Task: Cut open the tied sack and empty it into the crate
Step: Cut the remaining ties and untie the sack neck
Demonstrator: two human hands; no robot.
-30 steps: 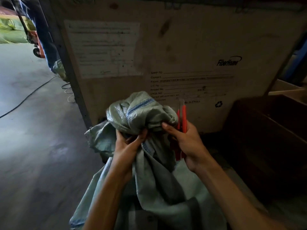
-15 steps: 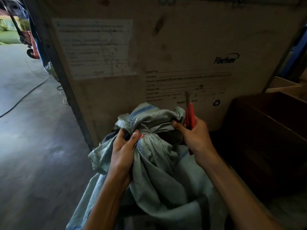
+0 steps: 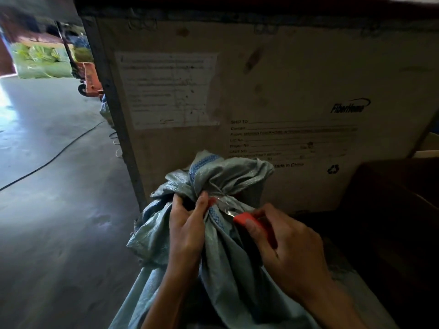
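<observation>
Item: woven sack (image 3: 228,264), pale grey-green with a blue stripe, standing low in the centre of the view, directly in front of a large plywood shipping crate (image 3: 273,96). Neck gathered and bound; bunched fabric stands above the binding. A thin red tie (image 3: 212,202) shows at the neck.

Left hand (image 3: 187,233): closed around the sack's neck just below the binding, thumb raised against the fabric beside the red tie.

Right hand (image 3: 287,252): fingers curled shut on the red handle of a utility knife (image 3: 247,220). Bare metal blade extends left toward the neck and lies against the fabric at the binding, its tip close to the left thumb. Whether the blade has entered the tie cannot be told.

Crate face: printed "FiberHome" logo (image 3: 350,108) upper right; shipping form lines including "SHIP TO" and "Made in China"; recycling symbol (image 3: 333,169); pasted paper label (image 3: 167,89) upper left, text illegible.

Surroundings: grey concrete floor (image 3: 54,210) to the left, crossed by a black cable (image 3: 54,159). Orange wheeled cart (image 3: 89,79) in the far background, near a bright opening. Dark box (image 3: 399,210) at right, contents not discernible.
</observation>
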